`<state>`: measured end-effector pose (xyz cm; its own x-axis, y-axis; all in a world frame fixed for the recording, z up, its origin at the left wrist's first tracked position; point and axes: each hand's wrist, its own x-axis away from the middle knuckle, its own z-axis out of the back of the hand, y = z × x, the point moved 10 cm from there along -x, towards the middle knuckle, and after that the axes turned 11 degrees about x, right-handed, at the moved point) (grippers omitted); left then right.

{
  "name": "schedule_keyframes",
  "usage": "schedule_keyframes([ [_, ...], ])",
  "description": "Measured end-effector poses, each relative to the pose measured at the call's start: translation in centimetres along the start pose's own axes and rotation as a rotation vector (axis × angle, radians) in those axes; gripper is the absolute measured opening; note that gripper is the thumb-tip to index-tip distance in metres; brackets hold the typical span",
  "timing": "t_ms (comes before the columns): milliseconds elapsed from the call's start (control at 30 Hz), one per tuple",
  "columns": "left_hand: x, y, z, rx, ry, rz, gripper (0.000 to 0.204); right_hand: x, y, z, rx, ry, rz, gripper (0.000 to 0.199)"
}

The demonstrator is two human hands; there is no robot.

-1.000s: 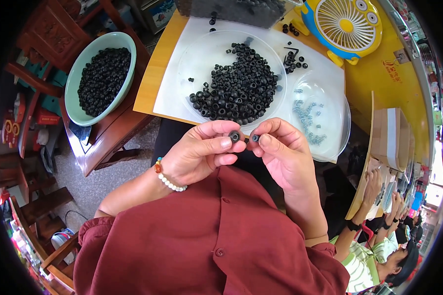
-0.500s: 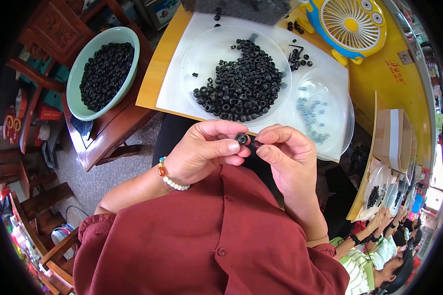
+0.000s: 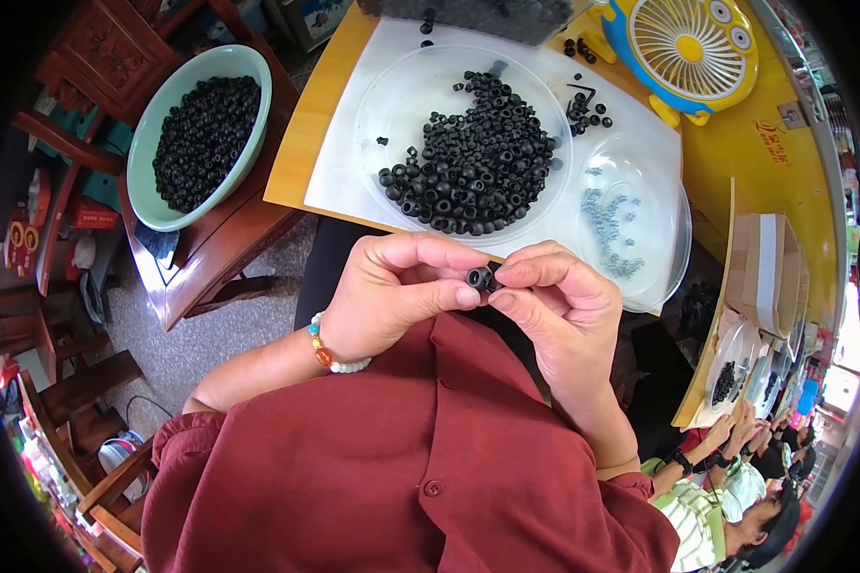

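A small black ring-shaped part [image 3: 479, 278] with a round hole is held just before the near edge of the table. My left hand [image 3: 382, 282] pinches its left side between thumb and forefinger. From the right, the thumb and forefinger of my right hand [image 3: 569, 306] grip a small dark piece set against that part; the fingertips hide most of it. Beyond my hands lies a round clear tray [image 3: 375, 95] with a heap of black ring-shaped parts [image 3: 483, 143]. To its right, a smaller clear tray [image 3: 674, 205] holds tiny translucent pieces [image 3: 607, 229].
A pale green basin [image 3: 183, 72] full of black parts stands on a wooden stool [image 3: 229, 239] at left. A hex key [image 3: 585, 91] lies by loose black parts. A yellow and blue fan [image 3: 688, 48] stands far right. Other people's hands [image 3: 731, 430] work at the right.
My hands have drawn together, closing the gap between the ring-shaped part and the right hand's piece. The ring's hole has turned slightly, and both hands remain near the table edge.
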<state>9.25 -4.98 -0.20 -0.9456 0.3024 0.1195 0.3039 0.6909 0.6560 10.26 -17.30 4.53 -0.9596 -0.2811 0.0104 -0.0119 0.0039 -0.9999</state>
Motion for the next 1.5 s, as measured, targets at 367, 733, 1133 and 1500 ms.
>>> schedule_keyframes([
  [367,0.3,2.6,-1.6,-0.342,-0.141,-0.266,0.024,0.1,1.7,-0.7,-0.238,-0.098,-0.160,0.015],
  [733,0.2,2.7,-1.6,-0.374,-0.198,-0.403,0.026,0.9,6.0,-2.3,-0.602,-0.312,-0.432,0.022],
  [1133,0.2,1.3,-1.9,-0.149,-0.304,-0.275,0.028,1.1,5.6,-4.0,-0.769,-0.319,-0.469,0.017],
  [1500,0.9,2.3,-1.9,-0.268,-0.322,-0.369,0.027,1.1,5.3,-4.8,-0.722,-0.361,-0.454,0.016],
])
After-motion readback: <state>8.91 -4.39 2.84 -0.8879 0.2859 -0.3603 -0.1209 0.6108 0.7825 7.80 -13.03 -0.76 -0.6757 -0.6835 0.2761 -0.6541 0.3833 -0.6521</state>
